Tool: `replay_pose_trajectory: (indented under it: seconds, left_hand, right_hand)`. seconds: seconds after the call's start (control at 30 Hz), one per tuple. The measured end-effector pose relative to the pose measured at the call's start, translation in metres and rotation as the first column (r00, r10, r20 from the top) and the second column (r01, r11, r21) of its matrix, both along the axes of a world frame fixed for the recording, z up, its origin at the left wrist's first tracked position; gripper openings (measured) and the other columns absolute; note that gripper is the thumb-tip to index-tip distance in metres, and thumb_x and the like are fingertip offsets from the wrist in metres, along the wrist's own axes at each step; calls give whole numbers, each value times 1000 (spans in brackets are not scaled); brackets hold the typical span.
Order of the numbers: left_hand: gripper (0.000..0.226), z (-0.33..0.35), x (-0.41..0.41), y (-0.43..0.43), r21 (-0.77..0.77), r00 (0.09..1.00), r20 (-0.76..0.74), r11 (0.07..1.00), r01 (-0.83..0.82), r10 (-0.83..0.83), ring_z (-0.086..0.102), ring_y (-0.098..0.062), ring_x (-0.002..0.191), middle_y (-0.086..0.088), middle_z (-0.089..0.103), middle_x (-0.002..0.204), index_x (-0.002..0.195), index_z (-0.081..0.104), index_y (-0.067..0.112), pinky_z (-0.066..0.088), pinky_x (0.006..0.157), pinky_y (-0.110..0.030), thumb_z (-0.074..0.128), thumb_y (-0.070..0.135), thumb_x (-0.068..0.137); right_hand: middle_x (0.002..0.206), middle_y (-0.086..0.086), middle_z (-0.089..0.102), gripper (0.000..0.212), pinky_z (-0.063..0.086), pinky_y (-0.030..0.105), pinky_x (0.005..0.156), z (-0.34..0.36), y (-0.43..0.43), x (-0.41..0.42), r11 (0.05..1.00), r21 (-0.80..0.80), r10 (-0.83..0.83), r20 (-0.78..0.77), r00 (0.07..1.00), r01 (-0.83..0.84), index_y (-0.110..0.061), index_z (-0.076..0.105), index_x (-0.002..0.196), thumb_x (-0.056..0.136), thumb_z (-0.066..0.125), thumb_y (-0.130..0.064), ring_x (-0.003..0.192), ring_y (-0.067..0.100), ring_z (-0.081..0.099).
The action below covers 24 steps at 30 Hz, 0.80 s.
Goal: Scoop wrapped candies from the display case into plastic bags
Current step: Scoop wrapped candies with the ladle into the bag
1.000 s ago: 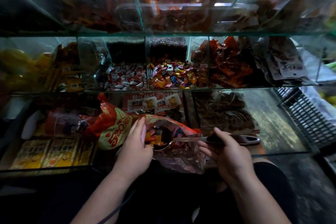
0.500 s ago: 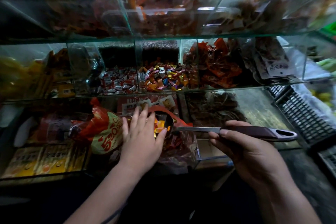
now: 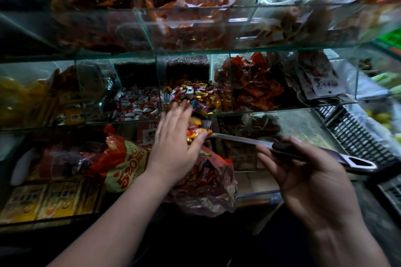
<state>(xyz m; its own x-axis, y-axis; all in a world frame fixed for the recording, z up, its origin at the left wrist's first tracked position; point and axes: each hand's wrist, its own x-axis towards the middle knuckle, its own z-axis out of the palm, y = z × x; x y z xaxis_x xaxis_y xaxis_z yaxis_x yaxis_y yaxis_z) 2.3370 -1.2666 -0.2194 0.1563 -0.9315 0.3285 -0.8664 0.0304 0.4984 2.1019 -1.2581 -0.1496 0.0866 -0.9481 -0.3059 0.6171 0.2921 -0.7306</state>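
Wrapped candies point(image 3: 195, 131) in orange and yellow foil sit heaped in the bowl of the scoop point(image 3: 243, 139), just in front of the display case point(image 3: 152, 34) compartment that holds the mixed candy pile point(image 3: 195, 94). At the far left, a red and yellow printed bag point(image 3: 123, 167) sits in the lower tier. Next, the left hand point(image 3: 175, 145) lies flat over the scoop's bowl, fingers straight and spread, thumb against the candies at the bowl's near edge. Below it sags a clear plastic bag point(image 3: 208, 188) with candies inside. Further right, the right hand point(image 3: 308, 180) grips the scoop's dark handle, fingers curled under, thumb on top. A black crate point(image 3: 355, 134) stands far right.
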Motion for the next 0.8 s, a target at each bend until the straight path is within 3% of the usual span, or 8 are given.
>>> replay_pose_trajectory:
  seconds: [0.17,0.3,0.43,0.5,0.57,0.67,0.73,0.8]
  left_hand:
    - [73,9,7,-12,-128,957,-284,987,-100,61,9,-3,151,15,15,165,159,19,30,11,118,-28,45,61,98]
    - [70,-3,14,-6,-26,912,-392,990,-140,118,25,-8,146,10,26,160,156,22,32,25,113,-30,56,50,97]
    - [69,-14,20,2,57,900,-398,984,-168,177,33,-13,142,6,32,157,154,27,32,29,111,-28,63,37,96]
    - [69,-15,23,2,84,903,-386,982,-171,190,31,-14,145,4,30,159,155,28,30,25,110,-25,63,35,96]
    - [69,-15,26,2,104,904,-377,979,-175,201,29,-13,146,4,29,160,155,28,29,23,110,-24,63,34,96]
    - [68,-9,28,-1,88,904,-373,978,-191,210,32,-11,143,6,32,158,155,31,29,24,108,-22,63,33,95]
    - [65,-5,27,0,80,907,-369,980,-184,201,34,-9,140,7,35,154,153,35,28,26,106,-21,64,32,95]
    - [59,-1,26,4,78,918,-352,983,-164,181,37,-7,136,9,38,150,149,40,27,28,104,-20,64,32,96]
  right_hand:
    - [83,14,70,18,64,37,76,5,-28,19,998,-9,-63,63,996,63,-7,70,73,88,63,-7,95,41,75]
    - [99,15,69,5,63,36,83,-1,-80,69,994,-13,-104,60,993,105,-5,65,92,97,63,-8,98,33,76]
    - [88,10,76,9,62,38,88,-12,-127,133,985,-140,-113,-96,989,99,-11,70,87,91,71,-4,100,30,75]
    - [86,0,75,7,60,29,85,-27,-141,146,924,-379,-133,-438,889,-48,-15,71,89,89,74,-9,91,13,74]
    - [92,-9,69,8,52,15,78,-39,-142,147,755,-566,-249,-714,654,-331,-15,69,101,93,70,-14,85,-5,66]
    - [106,2,67,17,51,24,85,-52,-134,135,499,-588,-458,-802,383,-637,-11,66,111,94,64,-12,97,10,63]
    - [109,7,67,19,52,32,88,-49,-118,125,437,-575,-501,-795,344,-692,-8,66,112,94,62,-10,101,20,63]
    - [107,6,68,17,53,31,89,-43,-96,109,469,-638,-497,-762,415,-610,-7,67,109,92,65,-10,100,17,65]
